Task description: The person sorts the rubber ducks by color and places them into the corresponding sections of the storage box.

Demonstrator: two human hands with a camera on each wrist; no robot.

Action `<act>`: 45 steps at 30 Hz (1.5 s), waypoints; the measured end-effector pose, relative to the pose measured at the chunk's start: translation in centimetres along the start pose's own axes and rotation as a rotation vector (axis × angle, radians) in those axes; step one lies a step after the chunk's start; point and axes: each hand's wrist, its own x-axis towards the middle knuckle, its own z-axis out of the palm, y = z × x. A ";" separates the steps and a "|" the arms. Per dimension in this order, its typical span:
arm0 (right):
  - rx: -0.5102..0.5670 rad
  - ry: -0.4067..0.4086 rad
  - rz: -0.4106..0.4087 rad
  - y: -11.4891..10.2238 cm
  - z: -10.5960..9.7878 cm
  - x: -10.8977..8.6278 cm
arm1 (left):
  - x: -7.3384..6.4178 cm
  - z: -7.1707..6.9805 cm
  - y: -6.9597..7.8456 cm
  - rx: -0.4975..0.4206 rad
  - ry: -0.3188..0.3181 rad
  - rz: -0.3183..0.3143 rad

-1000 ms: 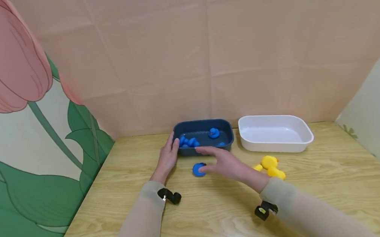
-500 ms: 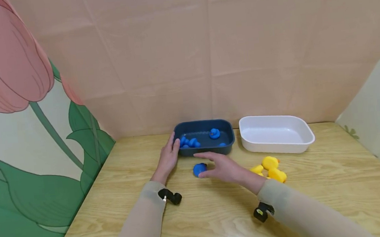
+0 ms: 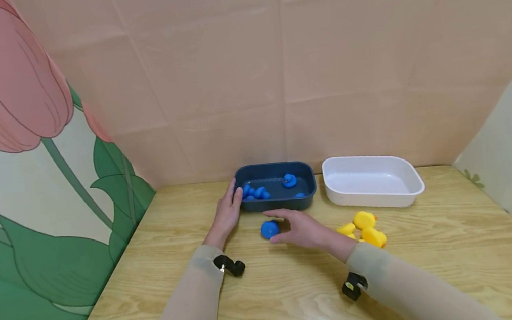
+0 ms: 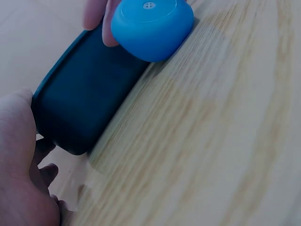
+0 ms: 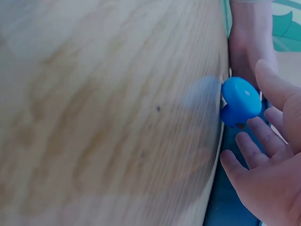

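A blue rubber duck [image 3: 269, 230] lies tipped on the wooden table, its round base showing a small hole in the left wrist view. My right hand [image 3: 300, 229] is spread around it, thumb on the near side and fingers beyond; in the right wrist view the fingers [image 5: 256, 150] look loose and not closed on it. At the left end of the dark blue tray [image 3: 278, 205], my left hand [image 3: 227, 216] rests with straight fingers along the side and its thumb by the front corner. Several blue ducks [image 3: 289, 180] lie inside that tray.
A white tray [image 3: 373, 199] stands right of the dark one, with nothing in it. Several yellow ducks [image 3: 364, 220] lie on the table [image 3: 268, 301] in front of it, beside my right wrist. A pink cloth wall [image 3: 212, 82] rises behind the trays.
The blue duck on the table has turned over so its base shows more. My right hand has shifted slightly around it. The left hand stays at the dark tray.
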 end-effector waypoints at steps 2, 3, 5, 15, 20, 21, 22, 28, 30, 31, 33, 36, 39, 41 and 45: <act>0.016 -0.008 0.007 0.2 0.0 0.1 | 0.0 0.0 0.1 -0.003 -0.004 -0.002; 0.024 -0.012 0.013 0.3 0.0 0.1 | 0.0 0.0 0.1 -0.007 -0.005 0.000; 0.036 -0.021 0.022 0.4 0.0 0.2 | 0.0 0.0 0.1 -0.012 -0.004 0.002; 0.010 -0.039 0.010 0.9 0.1 0.5 | 0.1 0.1 0.0 -0.016 0.003 0.002; -0.005 -0.035 -0.022 1.1 0.2 0.5 | 0.1 0.1 0.0 -0.017 0.002 0.006; -0.010 -0.032 -0.028 1.1 0.2 0.5 | 0.1 0.1 0.0 -0.015 0.004 0.008; -0.013 -0.029 -0.036 1.1 0.2 0.5 | 0.1 0.1 0.0 -0.017 0.004 0.008; -0.030 -0.014 -0.046 1.3 0.1 0.5 | 0.1 0.1 0.0 -0.022 0.002 0.006; -0.030 -0.006 -0.041 1.3 0.1 0.6 | 0.2 0.1 -0.1 -0.019 0.004 0.004; -0.033 -0.002 -0.040 1.3 0.1 0.6 | 0.2 0.1 -0.1 -0.018 0.004 0.001; -0.036 0.005 -0.038 1.4 0.1 0.6 | 0.3 0.2 -0.2 -0.018 0.008 0.001; -0.040 0.009 -0.032 1.4 0.1 0.6 | 0.3 0.1 -0.1 -0.016 0.008 0.000; -0.049 0.005 -0.035 1.4 0.0 0.6 | 0.3 0.1 -0.1 -0.021 0.006 -0.007; -0.054 0.003 -0.037 1.4 0.0 0.6 | 0.2 0.1 0.0 -0.017 0.004 -0.012; -0.058 0.001 -0.033 1.4 0.0 0.6 | 0.1 0.0 0.0 -0.009 0.001 -0.012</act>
